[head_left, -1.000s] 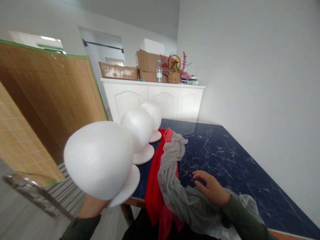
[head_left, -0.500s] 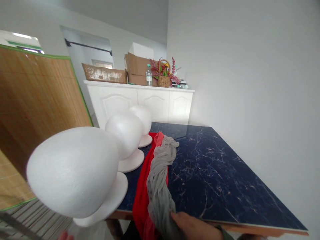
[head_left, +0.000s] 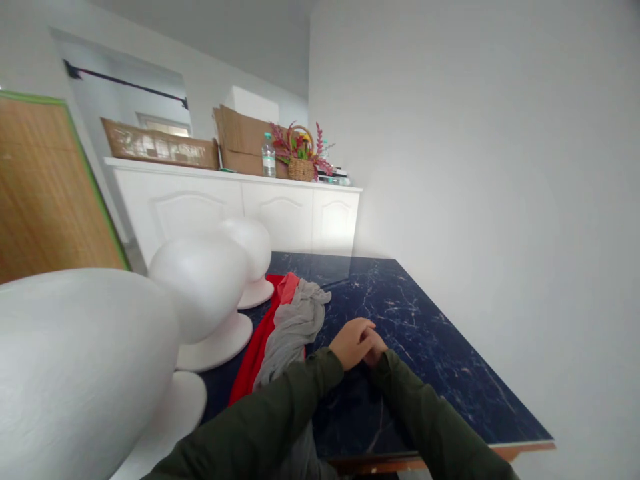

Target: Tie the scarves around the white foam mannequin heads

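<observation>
My left hand (head_left: 350,340) and my right hand (head_left: 376,348) rest together on the dark blue marble-patterned table (head_left: 430,353), both in dark green sleeves. The left hand lies curled over the right, which is mostly covered. Nothing shows in either hand. Just left of them a grey scarf (head_left: 293,327) lies bunched on top of a red scarf (head_left: 253,350), both running toward me and off the table's near edge.
Three white foam heads on round bases stand along the table's left side: a near one (head_left: 75,373), a middle one (head_left: 200,283), a far one (head_left: 249,243). Behind is a white cabinet (head_left: 225,207) with cardboard boxes (head_left: 240,137), a bottle (head_left: 269,157), a flower basket (head_left: 301,167). A bamboo screen (head_left: 40,193) stands left.
My view has swung right and down. My right hand left the grey scarf, my left hand came up from under the near foam head, and both now meet on the table.
</observation>
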A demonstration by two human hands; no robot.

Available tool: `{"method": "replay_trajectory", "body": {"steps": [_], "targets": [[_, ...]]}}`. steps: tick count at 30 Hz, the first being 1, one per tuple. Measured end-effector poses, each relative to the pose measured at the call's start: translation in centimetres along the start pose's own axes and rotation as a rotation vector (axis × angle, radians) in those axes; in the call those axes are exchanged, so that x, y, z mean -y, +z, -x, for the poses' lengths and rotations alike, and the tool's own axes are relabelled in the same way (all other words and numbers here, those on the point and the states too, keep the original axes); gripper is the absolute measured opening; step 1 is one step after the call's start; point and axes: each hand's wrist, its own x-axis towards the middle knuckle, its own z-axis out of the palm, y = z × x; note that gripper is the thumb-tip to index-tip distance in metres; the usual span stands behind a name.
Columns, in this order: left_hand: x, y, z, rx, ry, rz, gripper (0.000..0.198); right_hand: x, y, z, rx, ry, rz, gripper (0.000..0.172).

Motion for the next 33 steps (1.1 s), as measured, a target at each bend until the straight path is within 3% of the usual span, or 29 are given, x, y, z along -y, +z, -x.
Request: {"method": "replay_trajectory", "body": {"steps": [4,8,12,17,33], "targets": [[6.6,3.1,-1.9,0.026,-0.142,0.007,0.039,-2.2,-0.2,-0.8,0.022,0.136,-0.188,0.039],[9.4,3.5,-1.2,0.095,-0.18,0.013,0.046,-3.3,-0.1,-1.1,-0.014,0.48,-0.663,0.023],[9.4,2.9,-1.2,0.155,-0.142,-0.001,0.051,-3.3,0.0,-1.6,-0.077,0.622,-0.808,0.019],[9.0,2.4,-1.5,0.198,-0.115,-0.002,0.046,-2.8,0.2,-1.4,-0.132,0.603,-0.801,0.016],[8.9,2.5,-1.3,0.205,-0.086,0.014,0.043,-2.9,-0.2,-1.0,-0.135,0.62,-0.771,0.016]]}}
